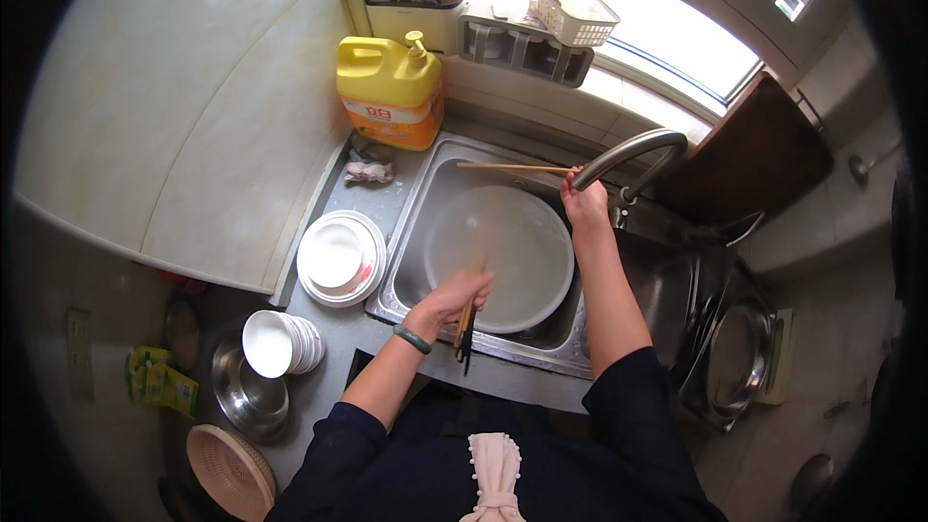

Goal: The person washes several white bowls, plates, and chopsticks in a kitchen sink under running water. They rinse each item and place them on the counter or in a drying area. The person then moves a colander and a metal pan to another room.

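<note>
My left hand (pixel 457 296) grips a bundle of chopsticks (pixel 465 337), some wooden and some black, over the near rim of a large round basin (pixel 562 254). The far ends of the bundle are blurred. The basin holds cloudy water and sits in the left bowl of a stainless steel sink (pixel 407 261). Beneath the spout of the curved faucet (pixel 629 148), my right hand (pixel 584 201) holds one or more wooden chopsticks (pixel 511 167) that point left across the sink's far side. The spout partly covers the fingers of that hand.
Stacked white bowls and plates (pixel 341 257) stand left of the sink, near more stacked bowls (pixel 283 344), a metal bowl (pixel 250 391) and a pink basket (pixel 230 471). Behind are a yellow detergent jug (pixel 391 90) and a crumpled cloth (pixel 368 168). A dark cutting board (pixel 754 152) leans at right.
</note>
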{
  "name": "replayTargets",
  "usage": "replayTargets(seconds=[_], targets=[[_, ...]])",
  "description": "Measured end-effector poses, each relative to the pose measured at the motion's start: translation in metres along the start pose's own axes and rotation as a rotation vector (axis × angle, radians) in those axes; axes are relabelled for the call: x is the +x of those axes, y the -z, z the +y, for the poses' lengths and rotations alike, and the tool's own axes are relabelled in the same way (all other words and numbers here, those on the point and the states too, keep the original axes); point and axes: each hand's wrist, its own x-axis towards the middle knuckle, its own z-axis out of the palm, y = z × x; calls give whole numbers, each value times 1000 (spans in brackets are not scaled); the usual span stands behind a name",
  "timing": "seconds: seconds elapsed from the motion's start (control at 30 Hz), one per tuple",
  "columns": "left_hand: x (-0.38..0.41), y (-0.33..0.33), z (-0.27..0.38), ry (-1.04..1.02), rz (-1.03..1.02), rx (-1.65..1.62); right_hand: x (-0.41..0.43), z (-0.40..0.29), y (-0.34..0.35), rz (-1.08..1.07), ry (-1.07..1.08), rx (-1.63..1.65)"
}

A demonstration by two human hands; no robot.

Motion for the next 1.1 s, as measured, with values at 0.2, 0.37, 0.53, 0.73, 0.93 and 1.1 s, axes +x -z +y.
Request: replayTargets(seconds=[0.2, 0.37, 0.53, 0.73, 0.93, 1.1], targets=[[10, 2, -2, -237, 173, -94, -60, 66, 65, -235, -171, -97], [21, -5, -2, -355, 233, -153, -120, 101, 99, -51, -269, -235], [15, -12, 2, -358, 229, -198, -139, 92, 116, -210, -407, -486], [21, -6, -14, -313, 130, -201, -125, 63, 83, -279, -243, -693], [8, -23, 5, -319, 73, -461, -167, 68, 39, -606, -387, -573], [-4, -20, 16, -390, -18, -446, -166, 78, 90, -583, -517, -454]])
